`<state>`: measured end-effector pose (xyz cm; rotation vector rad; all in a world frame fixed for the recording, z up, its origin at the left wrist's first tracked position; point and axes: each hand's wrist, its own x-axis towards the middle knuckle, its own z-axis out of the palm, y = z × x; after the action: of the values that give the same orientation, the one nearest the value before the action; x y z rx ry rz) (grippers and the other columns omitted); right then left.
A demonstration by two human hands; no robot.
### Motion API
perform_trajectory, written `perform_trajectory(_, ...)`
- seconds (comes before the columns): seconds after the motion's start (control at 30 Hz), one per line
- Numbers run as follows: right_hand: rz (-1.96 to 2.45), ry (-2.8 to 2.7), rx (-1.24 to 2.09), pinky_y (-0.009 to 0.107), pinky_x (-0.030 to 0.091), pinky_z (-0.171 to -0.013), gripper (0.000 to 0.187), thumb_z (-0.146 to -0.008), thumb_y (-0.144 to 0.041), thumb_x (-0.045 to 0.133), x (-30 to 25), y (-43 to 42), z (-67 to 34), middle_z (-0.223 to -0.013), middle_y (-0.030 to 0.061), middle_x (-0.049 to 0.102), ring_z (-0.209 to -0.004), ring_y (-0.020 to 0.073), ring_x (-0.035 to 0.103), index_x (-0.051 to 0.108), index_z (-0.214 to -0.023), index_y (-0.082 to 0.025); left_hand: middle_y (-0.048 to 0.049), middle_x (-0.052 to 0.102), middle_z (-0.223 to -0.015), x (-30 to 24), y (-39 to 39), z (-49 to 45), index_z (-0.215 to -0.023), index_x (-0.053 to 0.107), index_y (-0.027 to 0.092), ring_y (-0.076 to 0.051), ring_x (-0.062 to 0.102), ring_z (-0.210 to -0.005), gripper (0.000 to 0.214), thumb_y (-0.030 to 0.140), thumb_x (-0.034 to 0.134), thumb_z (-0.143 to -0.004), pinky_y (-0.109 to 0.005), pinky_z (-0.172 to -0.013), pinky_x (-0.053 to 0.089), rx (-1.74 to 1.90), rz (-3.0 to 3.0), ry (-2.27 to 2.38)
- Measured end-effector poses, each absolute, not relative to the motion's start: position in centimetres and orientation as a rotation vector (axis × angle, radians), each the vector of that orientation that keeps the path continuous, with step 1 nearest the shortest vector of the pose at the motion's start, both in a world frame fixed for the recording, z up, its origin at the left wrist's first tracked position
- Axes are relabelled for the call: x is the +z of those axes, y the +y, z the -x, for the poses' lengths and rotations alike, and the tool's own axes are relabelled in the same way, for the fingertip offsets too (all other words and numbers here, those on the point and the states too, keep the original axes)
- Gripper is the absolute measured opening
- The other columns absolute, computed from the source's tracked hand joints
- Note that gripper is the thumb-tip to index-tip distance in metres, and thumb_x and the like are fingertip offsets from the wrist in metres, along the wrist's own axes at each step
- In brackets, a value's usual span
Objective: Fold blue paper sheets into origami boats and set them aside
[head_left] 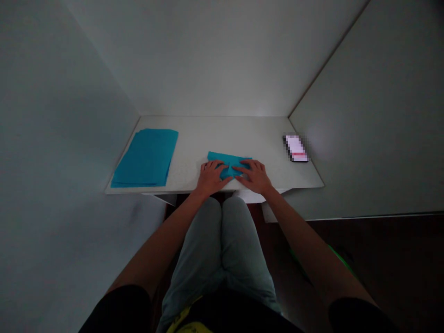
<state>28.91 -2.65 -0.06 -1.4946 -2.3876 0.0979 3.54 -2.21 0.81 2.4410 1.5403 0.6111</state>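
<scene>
- In the middle of things, a folded piece of blue paper (231, 160) lies near the front edge of the desk, between the two hands and partly hidden under them. It is a wide, low shape, and a short crease or edge shows in the gap between the fingers.
- The left hand (210, 178) rests palm down on the paper's left part, fingers spread and thumb held away from them toward the near edge.
- The right hand (255, 176) lies likewise on the right part, its fingers spread and pointing inward, the thumb apart. From here I cannot tell whether either hand presses hard.
- Under it all is a white desk (194, 138), set snugly between walls.
- Over on the desk's left end sits a stack of blue sheets (145, 158), its edges slightly out of line, well apart from the hands.
- Toward the right end lies a phone (296, 149), screen lit, blurred into blocks, close to the right wall (374, 115).
- The person sits with pale jeans (222, 240) up close to the desk, wearing black sleeves (121, 305).
- Low on the right, something green (342, 259) shows against the dark floor (398, 259).
</scene>
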Motion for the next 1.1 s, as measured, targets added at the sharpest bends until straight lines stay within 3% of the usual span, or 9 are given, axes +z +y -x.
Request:
perform_trajectory(0.17, 1.504, -2.309, 0.118, 0.06, 0.037, -0.127, 0.056, -0.112, -0.062, 0.051, -0.7, -2.4, -28.9, -0.167, 0.0106, 0.056, -0.152, 0.0354, 0.051, 0.061, -0.161, -0.037, -0.0091, 0.057, -0.166, 0.4, -1.0, -2.1, -0.151, 0.07, 0.039, -0.036, 0.049, -0.151, 0.042, 0.043, 0.059, -0.111, -0.057, -0.123, 0.038, 0.511, -2.46, 1.603)
perform_trajectory(0.27, 1.566, -2.199, 0.159, 0.061, 0.042, -0.124, 0.066, -0.111, -0.063, 0.05, -1.2, -2.2, -28.8, -0.166, 0.0161, 0.056, -0.151, 0.0384, 0.051, 0.053, -0.166, -0.028, -0.0086, 0.062, -0.161, 0.3, -0.6, -1.2, -0.157, 0.065, 0.04, -0.034, 0.053, -0.147, 0.047, 0.032, 0.051, -0.114, -0.057, -0.121, 0.038, 0.506, -2.464, 1.583)
perform_trajectory(0.37, 1.595, -2.143, 0.177, 0.063, 0.044, -0.121, 0.068, -0.108, -0.065, 0.053, -1.5, -2.0, -28.8, -0.16, 0.0194, 0.06, -0.147, 0.0412, 0.053, 0.056, -0.161, -0.023, -0.0057, 0.068, -0.155, 0.4, -0.6, -0.9, -0.152, 0.07, 0.038, -0.03, 0.058, -0.144, 0.046, 0.026, 0.047, -0.114, -0.055, -0.121, 0.037, 0.533, -2.481, 1.496)
perform_trajectory(0.63, 1.721, -1.916, 0.128, 0.064, 0.044, -0.121, 0.07, -0.107, -0.066, 0.054, -2.5, -1.4, -28.7, -0.153, 0.0248, 0.061, -0.141, 0.0428, 0.055, 0.059, -0.155, -0.016, -0.001, 0.075, -0.15, 0.6, -0.7, -1.0, -0.142, 0.076, 0.033, -0.03, 0.064, -0.13, 0.039, 0.029, 0.051, -0.113, -0.053, -0.111, 0.045, 0.573, -2.474, 1.359)
perform_trajectory(0.8, 1.801, -1.833, 0.147, 0.066, 0.044, -0.119, 0.074, -0.104, -0.069, 0.057, -2.7, -0.7, -28.7, -0.157, 0.0257, 0.058, -0.144, 0.0446, 0.053, 0.059, -0.156, -0.015, -0.0024, 0.074, -0.149, 0.7, -0.6, -0.9, -0.136, 0.081, 0.035, -0.031, 0.061, -0.136, 0.035, 0.028, 0.059, -0.109, -0.054, -0.114, 0.045, 0.557, -2.508, 1.323)
perform_trajectory(1.1, 1.715, -1.855, 0.269, 0.06, 0.047, -0.114, 0.039, -0.102, -0.051, 0.066, -1.7, -0.7, -29.3, -0.144, 0.0139, 0.072, -0.137, 0.0394, 0.06, 0.076, -0.131, -0.027, -0.0058, 0.065, -0.161, 0.6, -0.6, -0.8, -0.133, 0.082, 0.035, -0.029, 0.055, -0.153, 0.033, 0.026, 0.065, -0.107, -0.053, -0.129, 0.038, 0.569, -2.539, 1.239)
